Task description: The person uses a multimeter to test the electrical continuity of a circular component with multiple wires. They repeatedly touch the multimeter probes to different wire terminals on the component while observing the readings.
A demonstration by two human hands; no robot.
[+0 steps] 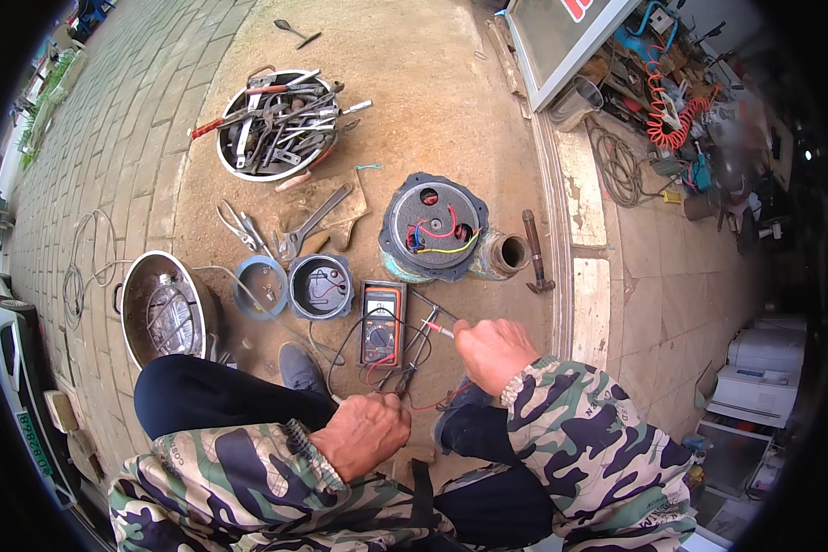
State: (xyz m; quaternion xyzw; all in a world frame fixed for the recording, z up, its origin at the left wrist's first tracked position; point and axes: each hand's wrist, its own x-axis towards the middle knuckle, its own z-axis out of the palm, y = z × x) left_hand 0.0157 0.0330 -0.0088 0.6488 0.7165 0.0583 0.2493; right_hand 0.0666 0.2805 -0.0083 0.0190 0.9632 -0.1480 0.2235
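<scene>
Squatting on bare ground, right hand (492, 354) pinching a red-tipped test probe (438, 327) just beside the orange multimeter (382, 324); left hand (363, 432) resting clenched on the knee — holding anything, cannot tell. Pump motor (432, 227) lying past the meter, coloured wires exposed. Risking, by judgement: probe leads (414, 368) tangling under the wrist and dragging the meter over — or the tip slipping, bridging bare wires.

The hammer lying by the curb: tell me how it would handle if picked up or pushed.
The hammer probably feels head-heavy: a dark metal head sits on a slim handle. It looks rigid, not floppy. Lying flat on the rough ground, it would likely scrape or pivot around its head rather than roll.
</scene>
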